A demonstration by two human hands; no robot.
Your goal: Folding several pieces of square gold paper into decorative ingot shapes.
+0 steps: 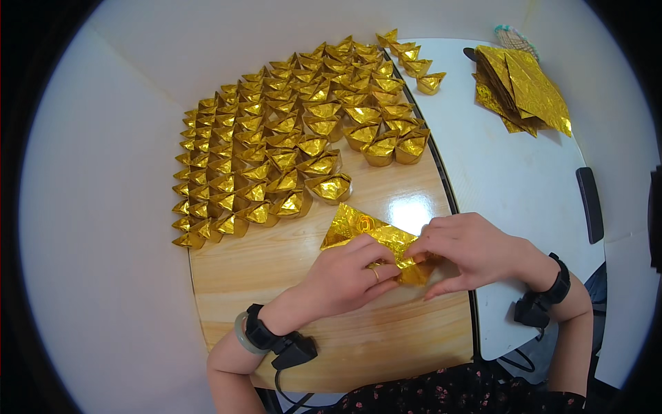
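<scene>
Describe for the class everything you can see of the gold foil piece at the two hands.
The gold foil piece looks like thin, shiny, crinkled metallic paper. Its left part is pointed, with an edge sloping down rightward and a curled reddish-orange mark near the top. It sits over the wood-look tabletop, just nearer the person than the rows of folded gold pieces. The left hand and right hand touch it, hiding part of its shape.

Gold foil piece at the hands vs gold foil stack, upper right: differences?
Handling: the left hand and right hand touch the foil piece; no hand touches the foil stack.
Place: the foil piece is over the wood-grain tabletop, the foil stack on the white tabletop.
Quantity: the foil piece looks single; the foil stack has several layers.
Shared: both shiny gold.
</scene>
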